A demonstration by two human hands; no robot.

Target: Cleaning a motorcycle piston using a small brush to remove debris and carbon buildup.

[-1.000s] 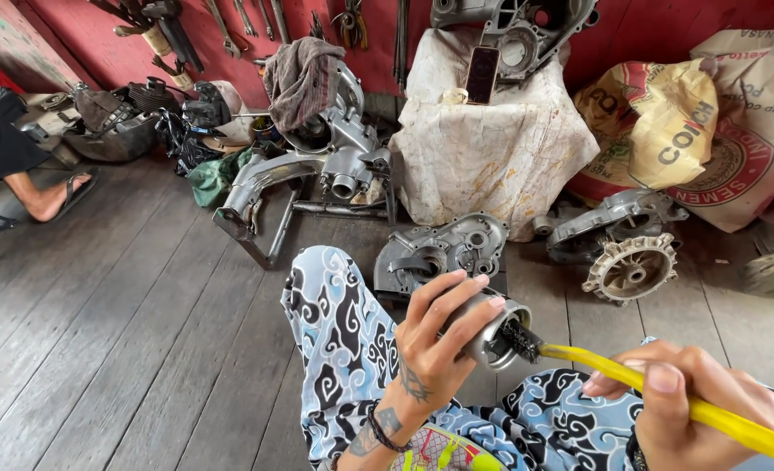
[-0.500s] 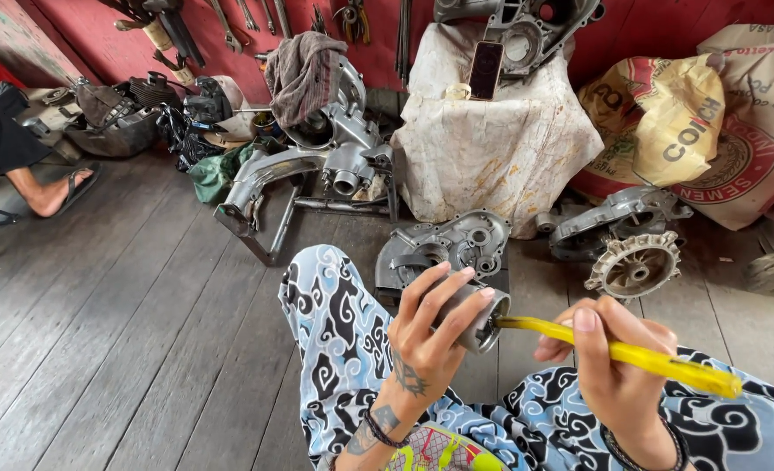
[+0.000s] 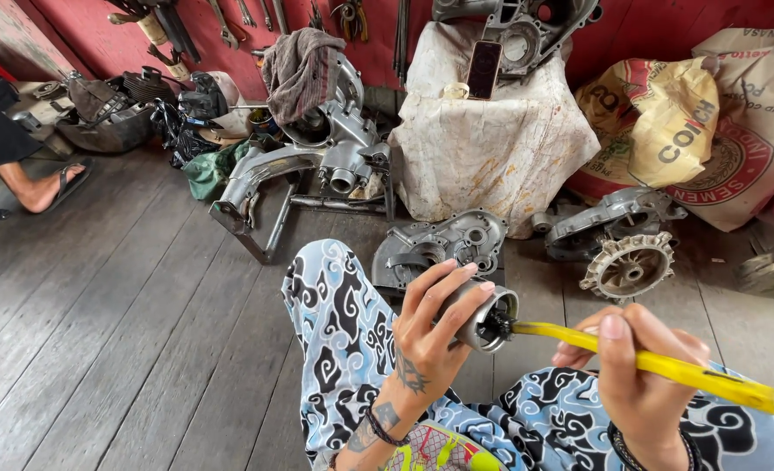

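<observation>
My left hand (image 3: pixel 426 336) grips a small grey metal cylinder (image 3: pixel 484 319), its open end turned to the right. My right hand (image 3: pixel 635 379) holds a brush by its long yellow handle (image 3: pixel 666 366); the dark bristle tip (image 3: pixel 497 326) sits inside the cylinder's mouth. Both hands hover above my knees, which are covered by blue, black and white patterned trousers (image 3: pixel 339 323). I sit on a grey wooden plank floor (image 3: pixel 125 331).
Engine casings (image 3: pixel 439 244) and a finned metal part (image 3: pixel 627 266) lie on the floor ahead. A cloth-draped stand (image 3: pixel 491 139) holds more parts. Printed sacks (image 3: pixel 701 122) lean at the right. Another person's sandalled foot (image 3: pixel 51 187) is at the left. Tools hang on the red wall.
My right hand slid the yellow handle slightly, keeping the brush tip in the cylinder. The left hand turned the cylinder a little. The view shifted only slightly.
</observation>
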